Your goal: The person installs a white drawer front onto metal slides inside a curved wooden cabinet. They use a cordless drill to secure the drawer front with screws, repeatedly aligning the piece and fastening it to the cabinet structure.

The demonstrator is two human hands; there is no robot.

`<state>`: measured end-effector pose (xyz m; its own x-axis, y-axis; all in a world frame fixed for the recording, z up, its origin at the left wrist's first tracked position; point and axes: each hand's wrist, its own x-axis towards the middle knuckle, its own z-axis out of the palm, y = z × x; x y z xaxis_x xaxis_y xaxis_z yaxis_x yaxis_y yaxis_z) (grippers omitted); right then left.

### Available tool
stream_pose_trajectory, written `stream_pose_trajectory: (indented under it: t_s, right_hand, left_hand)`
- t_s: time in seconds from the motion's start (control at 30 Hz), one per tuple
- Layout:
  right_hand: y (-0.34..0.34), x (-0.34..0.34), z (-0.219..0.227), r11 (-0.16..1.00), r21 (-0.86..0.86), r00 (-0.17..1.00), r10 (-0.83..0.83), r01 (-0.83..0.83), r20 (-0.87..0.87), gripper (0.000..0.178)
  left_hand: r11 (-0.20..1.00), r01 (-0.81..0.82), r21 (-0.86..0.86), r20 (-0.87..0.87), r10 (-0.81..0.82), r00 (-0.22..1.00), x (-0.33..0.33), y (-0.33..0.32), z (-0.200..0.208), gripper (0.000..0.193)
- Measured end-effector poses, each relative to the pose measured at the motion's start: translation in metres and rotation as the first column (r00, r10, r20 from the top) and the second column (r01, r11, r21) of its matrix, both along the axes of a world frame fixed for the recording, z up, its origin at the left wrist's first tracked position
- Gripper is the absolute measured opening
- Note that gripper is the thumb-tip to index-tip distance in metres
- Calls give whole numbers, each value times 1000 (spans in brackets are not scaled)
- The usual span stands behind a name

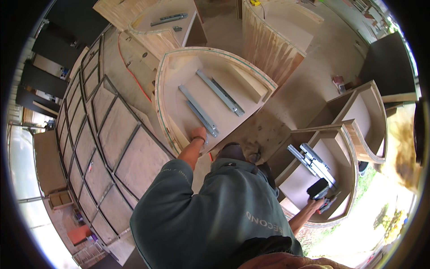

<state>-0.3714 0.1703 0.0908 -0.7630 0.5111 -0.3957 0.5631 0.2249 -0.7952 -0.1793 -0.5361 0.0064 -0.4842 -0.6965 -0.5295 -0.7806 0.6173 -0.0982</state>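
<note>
My left hand (198, 133) is closed at the near left side of a curved wooden cabinet body (215, 53) lying with its inside facing up. Whether its curled fingers hold anything is hidden. Right beside it lies a pair of grey metal drawer slides (202, 117); a second pair of slides (220, 93) lies farther right on the same panel. My right hand (313, 206) grips a black and red cordless drill (318, 190) over another curved cabinet (351, 179). Next to the drill, several shiny drawer slides (313, 162) rest in that cabinet.
A dark metal frame (114, 170) with a grid of bars stands to the left. An orange cord (130, 71) runs along the floor. More curved cabinets (273, 45) stand at the back, one bearing slides (169, 19). Another open cabinet (375, 121) is at the right.
</note>
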Motion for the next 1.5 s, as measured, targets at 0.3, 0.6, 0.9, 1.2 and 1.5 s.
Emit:
stream_pose_trajectory:
  t_s: [0.3, 0.6, 0.9, 1.2, 1.5]
  right_hand:
    - [-69, 64, 208, 820, -366, 448, -554, 440, -702, 38]
    - [-88, 277, 360, 467, -624, 351, -546, -627, -761, 39]
    - [-171, 438, 386, 850, -515, 201, -527, 114, -825, 36]
    - [-215, 531, 420, 840, -412, 26, -449, 352, -893, 46]
    - [-252, 615, 358, 851, 14, 629, -377, 526, -679, 35]
  left_hand:
    - [921, 369, 129, 31, -375, 926, -21, -11, -8, 26]
    - [755, 616, 226, -33, -626, 779, -19, -36, 20, 26]
    - [711, 672, 205, -119, -664, 738, -9, -48, 3, 22]
    - [717, 360, 597, -516, 0, 857, -25, -51, 68, 23]
    - [-284, 114, 952, -22, 307, 951, 2, 122, 229, 22]
